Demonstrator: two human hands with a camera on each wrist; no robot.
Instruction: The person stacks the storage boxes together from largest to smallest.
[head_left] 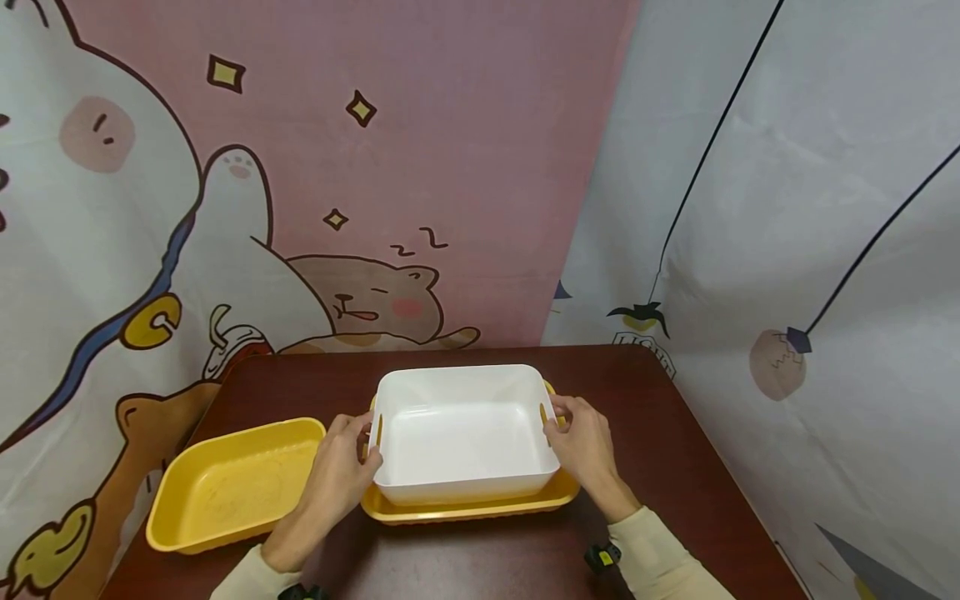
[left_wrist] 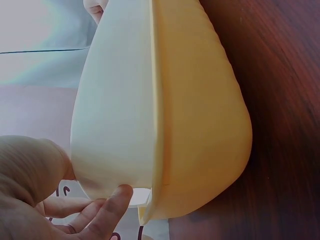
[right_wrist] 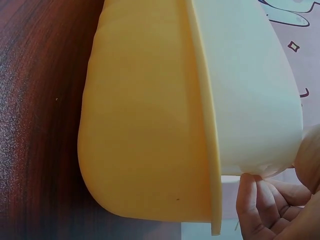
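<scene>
A white rectangular plastic bin with a slot handle in each short side sits inside a yellow tray. My left hand grips the bin's left end, thumb over the rim and fingers along the outer wall by the slot. At the opposite end my right hand pinches the wall the same way. In the left wrist view, the white wall rises above the yellow rim, with the fingertips at the handle slot. The right wrist view shows the right fingers under the bin's white end wall.
To the left, a second yellow tray lies on the dark brown table, close beside my left forearm. A cartoon-printed cloth hangs behind the table, and a pale cloth hangs along the right side.
</scene>
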